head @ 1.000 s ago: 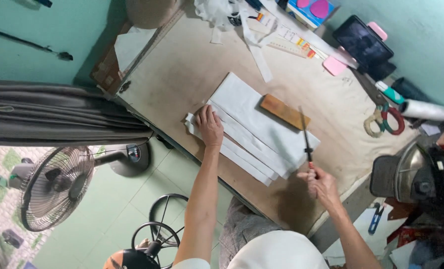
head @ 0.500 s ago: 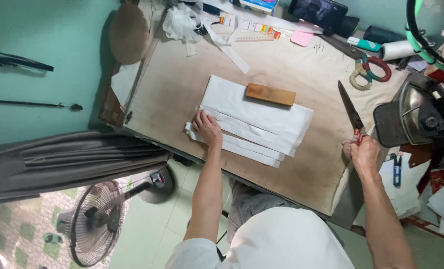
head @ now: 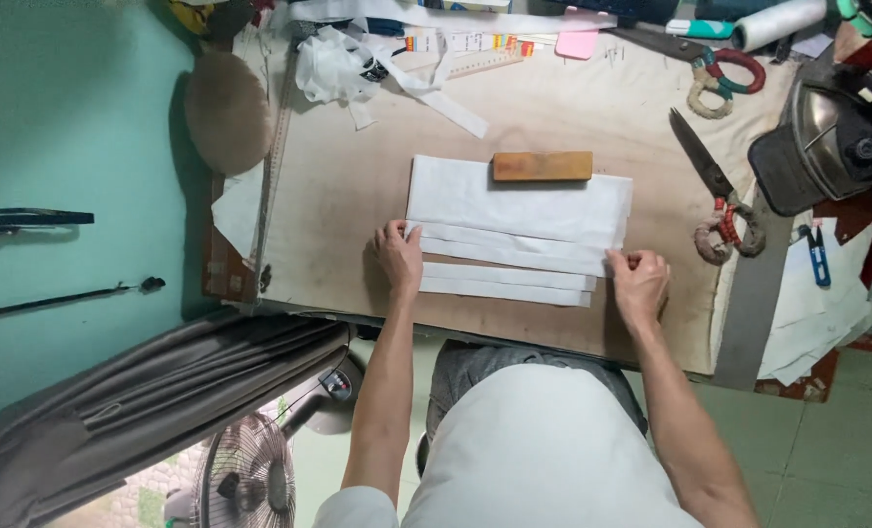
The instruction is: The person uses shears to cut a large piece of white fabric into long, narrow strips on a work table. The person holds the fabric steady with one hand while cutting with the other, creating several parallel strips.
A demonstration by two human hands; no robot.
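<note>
The left hand (head: 400, 256) lay flat on the white fabric strips (head: 506, 262) near the bench's (head: 338, 205) front edge while the right hand (head: 637, 279), curled, pinched their opposite end; even tension would have kept them aligned.

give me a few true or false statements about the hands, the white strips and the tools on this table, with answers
1. The left hand lies flat on the left end of the white strips. True.
2. The right hand holds the scissors. False: the scissors lie on the table, apart from that hand, which is at the right end of the strips.
3. A wooden block rests on the top edge of the white sheet. True.
4. The wooden block is under the left hand. False: it lies beyond the strips, away from both hands.
5. A fan stands on the table. False: it is down on the floor, left of the person.
</note>
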